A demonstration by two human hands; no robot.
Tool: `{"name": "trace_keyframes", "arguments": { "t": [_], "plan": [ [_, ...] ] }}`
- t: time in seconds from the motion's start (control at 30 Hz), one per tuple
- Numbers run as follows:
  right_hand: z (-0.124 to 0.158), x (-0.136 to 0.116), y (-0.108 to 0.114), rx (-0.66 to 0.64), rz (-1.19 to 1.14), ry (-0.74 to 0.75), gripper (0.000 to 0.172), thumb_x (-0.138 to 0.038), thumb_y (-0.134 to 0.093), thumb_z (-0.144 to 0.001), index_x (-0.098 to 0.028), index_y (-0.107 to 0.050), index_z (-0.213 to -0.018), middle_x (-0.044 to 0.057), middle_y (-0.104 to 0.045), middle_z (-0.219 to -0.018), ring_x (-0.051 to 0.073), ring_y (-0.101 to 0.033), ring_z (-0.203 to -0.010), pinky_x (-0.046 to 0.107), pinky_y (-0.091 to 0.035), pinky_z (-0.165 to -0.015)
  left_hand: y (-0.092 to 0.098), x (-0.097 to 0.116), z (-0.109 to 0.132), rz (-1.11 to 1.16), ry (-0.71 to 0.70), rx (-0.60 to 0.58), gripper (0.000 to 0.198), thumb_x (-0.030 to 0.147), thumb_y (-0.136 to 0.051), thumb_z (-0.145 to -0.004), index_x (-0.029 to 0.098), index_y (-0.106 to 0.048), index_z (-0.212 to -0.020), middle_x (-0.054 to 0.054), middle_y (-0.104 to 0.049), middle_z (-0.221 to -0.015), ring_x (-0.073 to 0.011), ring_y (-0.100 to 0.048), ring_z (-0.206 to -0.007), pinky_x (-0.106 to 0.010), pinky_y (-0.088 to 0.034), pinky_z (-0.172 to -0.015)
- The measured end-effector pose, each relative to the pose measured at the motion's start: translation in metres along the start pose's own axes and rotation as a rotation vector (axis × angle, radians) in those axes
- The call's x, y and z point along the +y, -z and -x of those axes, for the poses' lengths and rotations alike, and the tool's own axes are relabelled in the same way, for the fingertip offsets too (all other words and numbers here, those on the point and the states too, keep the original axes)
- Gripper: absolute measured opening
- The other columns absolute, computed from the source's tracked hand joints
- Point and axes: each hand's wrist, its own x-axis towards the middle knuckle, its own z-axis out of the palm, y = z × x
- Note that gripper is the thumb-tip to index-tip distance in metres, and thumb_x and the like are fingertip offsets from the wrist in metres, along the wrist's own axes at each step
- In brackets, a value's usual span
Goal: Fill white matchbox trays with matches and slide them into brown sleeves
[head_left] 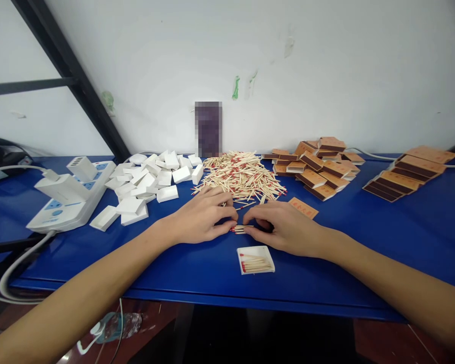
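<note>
My left hand (205, 216) and my right hand (288, 228) meet over the table with curled fingers. Between their fingertips lies a small bunch of matches (241, 229), pinched from both ends, red heads toward the left. Just behind the hands rises a big loose heap of matches (246, 174). In front of them sits a white matchbox tray (270, 253) partly filled with matches, their red heads at the left. An orange matchbox sleeve (304, 208) lies flat beyond my right hand, partly hidden by it.
Empty white trays (144, 177) are piled at the left, beside a white power strip (72, 202) with chargers and cables. Orange matchbox sleeves (322, 167) are heaped at the right, with a leaning row of more sleeves (409, 172) farther over. A dark pixelated rectangle (208, 129) stands against the wall.
</note>
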Motion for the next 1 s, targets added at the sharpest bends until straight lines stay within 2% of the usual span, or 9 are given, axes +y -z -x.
{"name": "trace_keyframes", "arguments": {
  "t": [0.13,0.27,0.4,0.6,0.7,0.83,0.93,1.0],
  "plan": [
    [0.000,0.000,0.000,-0.004,0.004,-0.004,0.021,-0.036,-0.052,-0.095,-0.021,-0.066,-0.091,-0.002,-0.056,-0.064,0.013,-0.051,-0.060,0.027,-0.032,-0.059,-0.001,-0.001,0.001,0.004,0.001,0.016,0.019,0.026,-0.049,-0.096,0.019,-0.067,-0.095,-0.004,-0.057,-0.094,-0.0199,-0.050,-0.092,-0.036,-0.034,-0.087],
    [-0.001,0.000,0.000,0.001,0.000,-0.008,0.020,-0.036,-0.053,-0.094,-0.021,-0.065,-0.087,-0.002,-0.056,-0.063,0.013,-0.050,-0.059,0.027,-0.032,-0.059,0.000,0.000,0.002,0.032,0.002,0.030,0.014,0.019,-0.056,-0.085,0.019,-0.067,-0.094,-0.004,-0.058,-0.095,-0.0199,-0.050,-0.092,-0.036,-0.035,-0.088],
    [-0.001,0.001,-0.001,0.001,-0.006,-0.009,0.020,-0.035,-0.052,-0.095,-0.021,-0.064,-0.086,-0.003,-0.056,-0.063,0.013,-0.050,-0.059,0.026,-0.031,-0.059,0.002,0.002,0.003,0.047,-0.005,0.016,0.016,0.020,-0.060,-0.079,0.019,-0.067,-0.093,-0.004,-0.058,-0.097,-0.0210,-0.050,-0.092,-0.037,-0.035,-0.087],
    [-0.001,0.001,0.001,0.005,0.027,0.008,0.014,-0.023,-0.050,-0.090,-0.021,-0.063,-0.087,-0.002,-0.059,-0.065,0.014,-0.051,-0.060,0.026,-0.031,-0.059,0.002,0.002,0.002,0.054,0.002,0.007,0.013,0.023,-0.059,-0.083,0.020,-0.068,-0.092,-0.004,-0.059,-0.097,-0.0204,-0.051,-0.092,-0.037,-0.034,-0.088],
    [0.000,0.005,0.006,0.068,0.082,-0.034,0.014,-0.018,-0.050,-0.085,-0.021,-0.064,-0.088,-0.001,-0.061,-0.065,0.015,-0.054,-0.061,0.027,-0.033,-0.060,0.002,0.002,0.001,0.056,-0.001,0.000,0.014,0.025,-0.058,-0.085,0.021,-0.068,-0.094,-0.004,-0.059,-0.096,-0.0205,-0.051,-0.092,-0.037,-0.034,-0.088],
    [0.002,0.015,0.017,0.204,0.200,-0.039,0.021,-0.015,-0.047,-0.084,-0.018,-0.063,-0.097,0.004,-0.065,-0.080,0.018,-0.058,-0.070,0.029,-0.038,-0.065,0.003,0.002,0.002,0.049,-0.010,-0.003,0.020,0.022,-0.056,-0.085,0.021,-0.070,-0.100,-0.004,-0.058,-0.097,-0.0206,-0.051,-0.092,-0.037,-0.034,-0.089],
    [0.005,0.021,0.024,0.149,0.283,0.015,0.029,-0.015,-0.046,-0.086,-0.017,-0.062,-0.110,0.009,-0.063,-0.098,0.018,-0.059,-0.076,0.030,-0.041,-0.067,0.004,0.002,0.002,0.037,-0.013,-0.017,0.028,0.020,-0.055,-0.084,0.022,-0.070,-0.107,-0.005,-0.058,-0.098,-0.0212,-0.051,-0.093,-0.037,-0.035,-0.088],
    [0.007,0.024,0.025,0.084,0.318,0.041,0.031,-0.015,-0.048,-0.086,-0.018,-0.063,-0.113,0.008,-0.061,-0.099,0.018,-0.058,-0.075,0.030,-0.041,-0.066,0.005,0.003,0.002,0.025,-0.014,-0.036,0.030,0.020,-0.055,-0.084,0.024,-0.071,-0.108,-0.005,-0.057,-0.099,-0.0215,-0.051,-0.094,-0.037,-0.036,-0.087]
  ]
}}
